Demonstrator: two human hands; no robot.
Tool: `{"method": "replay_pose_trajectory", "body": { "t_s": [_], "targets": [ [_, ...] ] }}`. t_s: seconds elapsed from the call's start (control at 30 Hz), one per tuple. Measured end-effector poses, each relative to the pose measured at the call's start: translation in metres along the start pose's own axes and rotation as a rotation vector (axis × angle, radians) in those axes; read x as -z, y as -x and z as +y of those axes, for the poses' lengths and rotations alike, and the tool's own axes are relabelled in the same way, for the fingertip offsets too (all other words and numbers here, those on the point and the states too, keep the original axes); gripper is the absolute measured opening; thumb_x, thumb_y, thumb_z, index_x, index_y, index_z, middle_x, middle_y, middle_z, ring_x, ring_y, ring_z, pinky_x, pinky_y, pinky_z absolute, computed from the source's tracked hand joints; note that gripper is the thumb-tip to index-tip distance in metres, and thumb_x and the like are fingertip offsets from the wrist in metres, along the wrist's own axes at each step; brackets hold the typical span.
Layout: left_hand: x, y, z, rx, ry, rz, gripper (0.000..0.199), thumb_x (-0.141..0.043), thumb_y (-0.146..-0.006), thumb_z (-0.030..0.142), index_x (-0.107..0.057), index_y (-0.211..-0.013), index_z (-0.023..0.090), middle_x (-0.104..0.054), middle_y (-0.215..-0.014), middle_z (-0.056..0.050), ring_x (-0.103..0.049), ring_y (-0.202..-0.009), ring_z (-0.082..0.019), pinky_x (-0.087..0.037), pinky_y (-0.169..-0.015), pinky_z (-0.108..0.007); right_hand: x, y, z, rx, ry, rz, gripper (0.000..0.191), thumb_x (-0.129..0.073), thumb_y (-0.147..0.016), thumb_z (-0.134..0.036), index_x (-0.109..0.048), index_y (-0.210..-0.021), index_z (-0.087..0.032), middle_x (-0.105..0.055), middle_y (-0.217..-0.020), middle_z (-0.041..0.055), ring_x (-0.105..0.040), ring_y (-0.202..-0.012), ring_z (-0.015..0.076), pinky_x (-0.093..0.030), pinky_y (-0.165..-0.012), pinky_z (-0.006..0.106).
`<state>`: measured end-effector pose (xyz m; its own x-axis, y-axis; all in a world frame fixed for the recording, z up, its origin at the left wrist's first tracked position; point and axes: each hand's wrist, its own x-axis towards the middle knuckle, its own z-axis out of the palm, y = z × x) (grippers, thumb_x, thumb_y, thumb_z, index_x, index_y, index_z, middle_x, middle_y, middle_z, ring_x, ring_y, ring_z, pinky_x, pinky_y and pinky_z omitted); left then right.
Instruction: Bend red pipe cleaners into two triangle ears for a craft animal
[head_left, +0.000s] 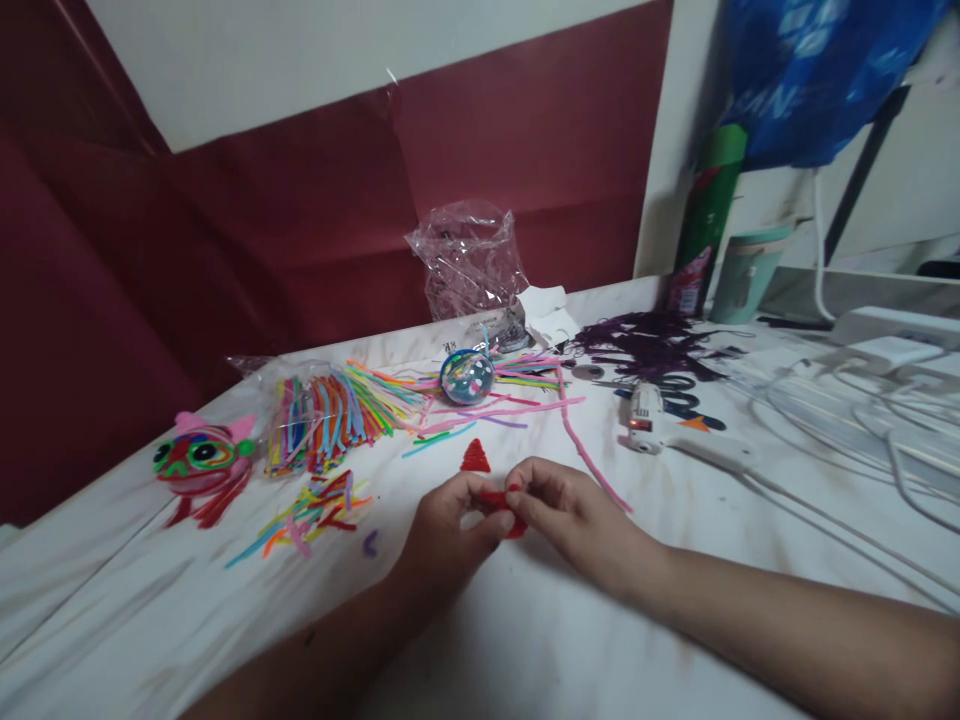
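Between my fingertips is a small red pipe-cleaner piece (493, 497), pinched from both sides and partly covered by the fingers. My left hand (454, 515) is closed on its left side, thumb below. With thumb and forefinger, my right hand (559, 505) grips the other side. Just beyond the hands lies a red triangle of folded pipe cleaner (475, 456). A long pink pipe cleaner (581, 440) stretches over the table on the right, close to my right hand. A short purple bit (370, 543) lies to the left.
Bundled coloured pipe cleaners (322, 420), cut scraps (307, 515) and a fish-like pipe-cleaner figure (201, 460) lie left. A clear ball (466, 377) sits behind. At right are a glue gun (646, 420), scissors (671, 390), purple strips (645, 340), cables (840, 420) and a green cup (750, 275).
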<state>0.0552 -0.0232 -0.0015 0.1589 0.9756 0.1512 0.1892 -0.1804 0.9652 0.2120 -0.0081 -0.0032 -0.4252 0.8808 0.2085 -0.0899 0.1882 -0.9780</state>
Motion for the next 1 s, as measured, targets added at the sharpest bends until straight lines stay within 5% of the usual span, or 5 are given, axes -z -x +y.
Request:
{"method": "replay_pose_trajectory", "body": {
  "t_s": [0.27, 0.57, 0.8, 1.0],
  "targets": [
    [-0.002, 0.000, 0.002, 0.053, 0.002, -0.220, 0.018, -0.063, -0.068, 0.019, -0.061, -0.084, 0.013, -0.063, -0.083, -0.005, -0.054, -0.079, -0.017, -0.040, -0.072, -0.027, 0.005, -0.006, -0.005, -0.016, -0.087, 0.146, 0.020, -0.055, -0.074, -0.036, -0.047, -0.070, -0.018, -0.048, -0.059, -0.0047, -0.042, -0.055, 0.0097, -0.034, -0.054, 0.024],
    [0.000, -0.005, 0.000, 0.152, 0.192, -0.124, 0.023, -0.066, -0.066, 0.035, -0.061, -0.065, 0.012, -0.057, -0.060, 0.000, -0.048, -0.061, -0.013, -0.034, -0.062, -0.026, 0.002, -0.011, 0.004, -0.090, -0.378, 0.073, 0.026, -0.065, -0.069, -0.038, -0.049, -0.070, -0.017, -0.056, -0.054, -0.0042, -0.047, -0.049, 0.0096, -0.036, -0.053, 0.024],
    [0.001, -0.004, -0.004, 0.107, 0.190, -0.094, 0.020, -0.063, -0.071, 0.032, -0.061, -0.067, 0.013, -0.058, -0.066, -0.001, -0.048, -0.064, -0.012, -0.035, -0.064, -0.025, 0.002, -0.008, 0.004, -0.081, -0.265, 0.048, 0.027, -0.063, -0.073, -0.041, -0.054, -0.071, -0.016, -0.056, -0.062, -0.0015, -0.048, -0.059, 0.0112, -0.036, -0.060, 0.026],
    [0.002, -0.011, -0.006, 0.158, 0.434, 0.036, 0.018, -0.061, -0.073, 0.030, -0.061, -0.067, 0.013, -0.059, -0.065, -0.001, -0.050, -0.064, -0.012, -0.038, -0.066, -0.026, 0.003, -0.011, 0.004, -0.046, -0.243, 0.057, 0.029, -0.053, -0.078, -0.040, -0.054, -0.064, -0.015, -0.052, -0.063, -0.0005, -0.045, -0.062, 0.0122, -0.034, -0.063, 0.027]
  ]
}}
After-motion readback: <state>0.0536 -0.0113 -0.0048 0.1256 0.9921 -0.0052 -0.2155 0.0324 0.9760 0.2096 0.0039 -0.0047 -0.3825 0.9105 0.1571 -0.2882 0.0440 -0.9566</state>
